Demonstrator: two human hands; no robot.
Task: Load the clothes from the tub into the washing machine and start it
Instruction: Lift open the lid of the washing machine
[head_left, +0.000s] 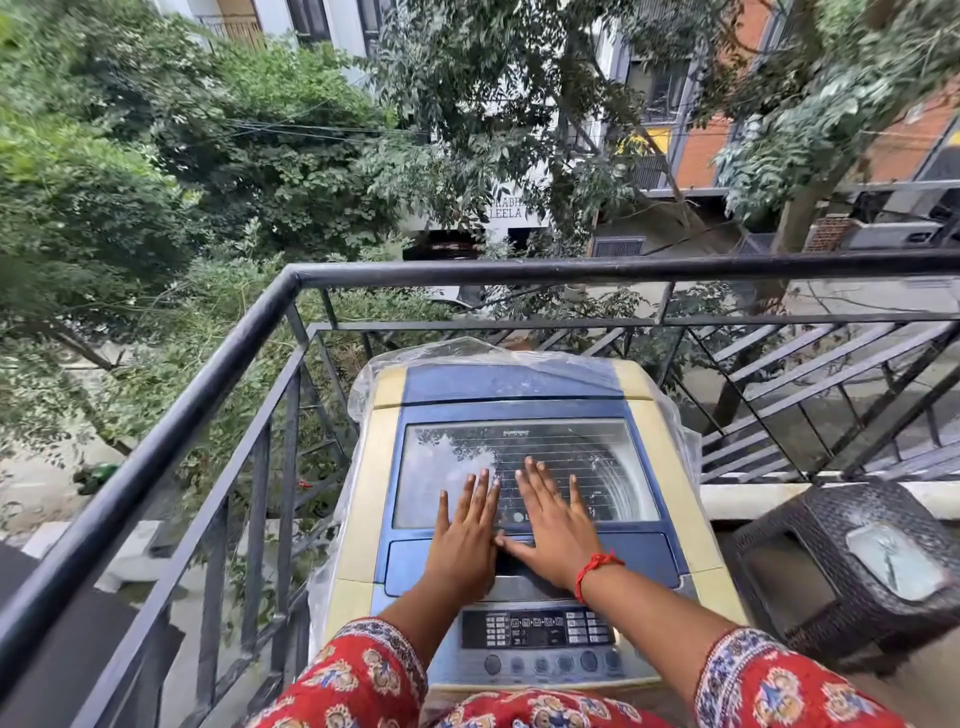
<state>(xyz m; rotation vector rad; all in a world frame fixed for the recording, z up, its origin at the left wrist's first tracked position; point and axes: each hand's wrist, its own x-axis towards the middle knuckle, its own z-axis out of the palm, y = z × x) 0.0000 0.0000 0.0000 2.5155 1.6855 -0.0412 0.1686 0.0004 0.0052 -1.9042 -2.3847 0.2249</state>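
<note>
While my left hand (464, 540) and right hand (553, 532) lie flat with fingers straight, gripping nothing, they press side by side on the closed lid (524, 467) of the washing machine (358, 499) beside the balcony railing (218, 374).

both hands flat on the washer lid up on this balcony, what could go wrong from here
1. Both the left hand and right hand rest flat on the closed lid; leaning hard on its glass panel might strain it.
2. No tub of clothes is in view, so pressing the control panel now might start an unloaded machine.
3. The loose plastic cover behind could snag the lid when it opens.
</note>
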